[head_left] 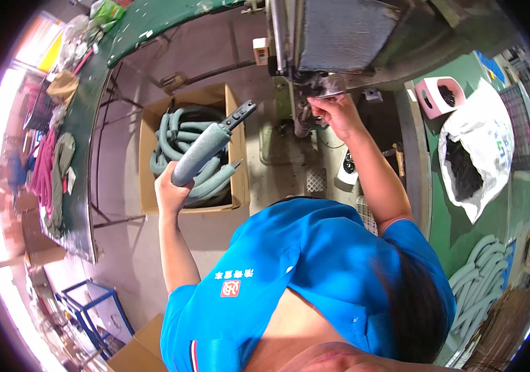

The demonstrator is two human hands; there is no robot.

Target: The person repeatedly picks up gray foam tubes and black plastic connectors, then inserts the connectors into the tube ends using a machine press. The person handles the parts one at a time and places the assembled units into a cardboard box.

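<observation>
My left hand (172, 191) is closed round the lower end of a thick grey-green foam-covered tube (202, 154). The tube slants up to the right, and a black slotted plastic piece (240, 115) sticks out of its far end. It is held above an open cardboard box (238, 146) of similar foam tubes (178, 133). My right hand (338, 116) reaches up to the metal head (328, 85) of a machine. Its fingers are pinched together just under that head, and what they hold, if anything, is too small to make out.
On the right, a green table (441, 186) bears a white bag (482, 133) of black parts, a pink container (438, 93) and a pile of grey-green foam tubes (482, 276). A long green table (85, 142) with cloths stands left. A blue metal frame (94, 304) is at lower left.
</observation>
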